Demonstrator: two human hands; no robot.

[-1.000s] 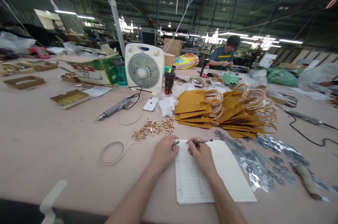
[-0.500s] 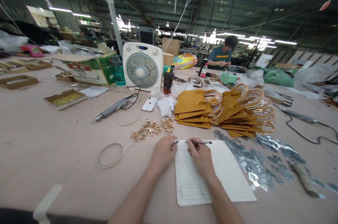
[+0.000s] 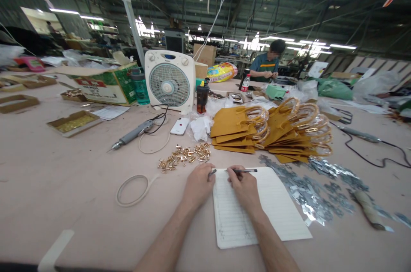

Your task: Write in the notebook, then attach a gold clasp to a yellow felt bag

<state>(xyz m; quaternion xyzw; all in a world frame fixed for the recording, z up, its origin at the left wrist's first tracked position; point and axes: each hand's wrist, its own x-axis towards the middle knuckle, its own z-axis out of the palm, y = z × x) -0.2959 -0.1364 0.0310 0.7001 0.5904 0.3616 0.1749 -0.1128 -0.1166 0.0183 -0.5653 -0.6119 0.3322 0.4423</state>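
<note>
My right hand [image 3: 244,186] is closed round a slim dark pen [image 3: 248,171], held over the upper part of a lined white notebook [image 3: 282,203]. Pinched in my left hand [image 3: 198,184], at the notebook's top left corner, is a small dark piece that looks like a pen cap [image 3: 212,172]. The two hands are a short gap apart. Faint marks show down the left side of the page. Just beyond my left hand lies a heap of small gold metal fittings [image 3: 184,156].
Behind the notebook are stacked mustard bag pieces [image 3: 233,128] with ring handles. Flat silver metal plates [image 3: 311,195] spread rightward. A roll of tape [image 3: 132,190], an electric screwdriver [image 3: 133,134], a phone [image 3: 180,126] and a box fan [image 3: 169,81] stand leftward. A co-worker [image 3: 265,64] works beyond.
The camera view has shifted slightly, so background things sit a little further left. Both hands keep nearly the same pose and hold.
</note>
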